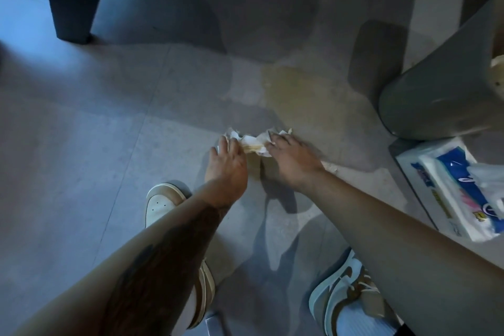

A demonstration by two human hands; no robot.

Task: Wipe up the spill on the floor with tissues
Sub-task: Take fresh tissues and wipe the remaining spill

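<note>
A yellowish spill spreads over the grey tiled floor in the middle of the head view. At its near edge lies a crumpled wad of white tissues, stained yellow underneath. My left hand reaches down onto the wad's left end, fingers curled round it. From the right, my right hand presses on the other end, fingers spread fairly flat over the paper. Whether the right fingers pinch the tissue is not clear.
A blue and white pack of tissues lies on the floor at the right. Behind it stands a grey bin. A dark furniture leg rises at the top left. My two shoes stand near the bottom.
</note>
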